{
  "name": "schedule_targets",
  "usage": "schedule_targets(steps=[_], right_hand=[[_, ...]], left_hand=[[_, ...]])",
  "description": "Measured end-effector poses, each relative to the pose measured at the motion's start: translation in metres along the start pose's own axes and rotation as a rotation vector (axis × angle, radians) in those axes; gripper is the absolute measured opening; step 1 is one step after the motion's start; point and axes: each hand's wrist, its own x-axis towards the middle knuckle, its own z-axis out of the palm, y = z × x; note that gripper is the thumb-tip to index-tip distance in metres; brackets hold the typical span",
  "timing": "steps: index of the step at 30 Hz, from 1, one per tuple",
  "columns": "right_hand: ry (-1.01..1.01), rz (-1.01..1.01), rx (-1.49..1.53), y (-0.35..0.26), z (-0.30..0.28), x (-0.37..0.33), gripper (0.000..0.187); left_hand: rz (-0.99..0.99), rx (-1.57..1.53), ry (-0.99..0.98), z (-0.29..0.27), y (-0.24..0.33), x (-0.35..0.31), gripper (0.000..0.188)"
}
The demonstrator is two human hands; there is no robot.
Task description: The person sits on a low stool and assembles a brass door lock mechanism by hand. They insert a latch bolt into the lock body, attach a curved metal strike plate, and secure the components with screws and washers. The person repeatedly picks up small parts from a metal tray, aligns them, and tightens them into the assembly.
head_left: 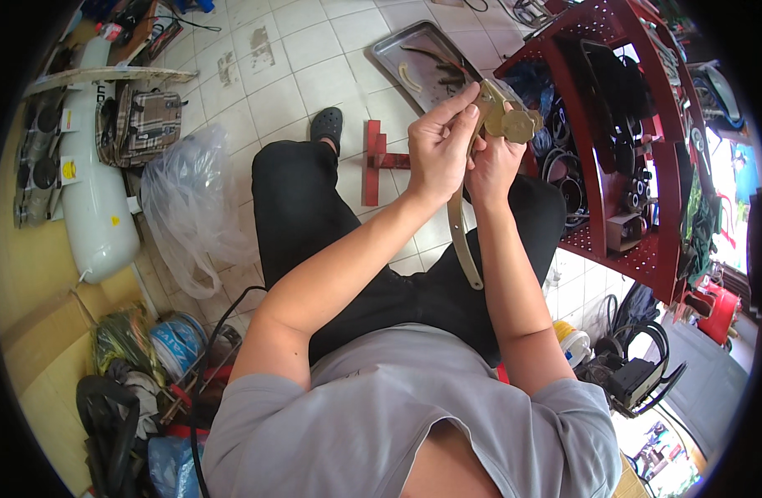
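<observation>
A brass-coloured metal fitting (518, 124) is held up in front of me, over my right knee. It has a rounded, knob-like end, and a long, flat, slightly curved bar with holes (459, 238) hangs from it towards my lap. My left hand (441, 153) pinches the fitting near its upper end, thumb and forefinger pressed against the metal. Closed around it from below and the right is my right hand (493, 168); the fitting and my left hand hide part of its fingers. How the bar joins the knob-like end I cannot make out.
A metal tray (381, 55) with several small tools lies on the tiled floor ahead, near a red metal stand (371, 166). To the right rises a red perforated shelf (593, 242). A white gas cylinder (107, 224) and a clear plastic bag (190, 191) are on the left.
</observation>
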Motion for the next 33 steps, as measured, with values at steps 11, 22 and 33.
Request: schedule_targets(steps=[11,22,33], right_hand=[[-0.280,0.208,-0.713,0.011,-0.049,0.031,0.028],[-0.344,0.777,-0.076,0.023,-0.048,0.121,0.030],[-0.176,0.583,-0.204,0.063,-0.037,0.093,0.030]], left_hand=[[-0.120,-0.170,-0.048,-0.055,0.029,0.058,0.030],[-0.202,-0.069,-0.269,-0.110,0.006,0.116,0.029],[-0.264,0.461,-0.241,-0.127,-0.022,0.130,0.016]])
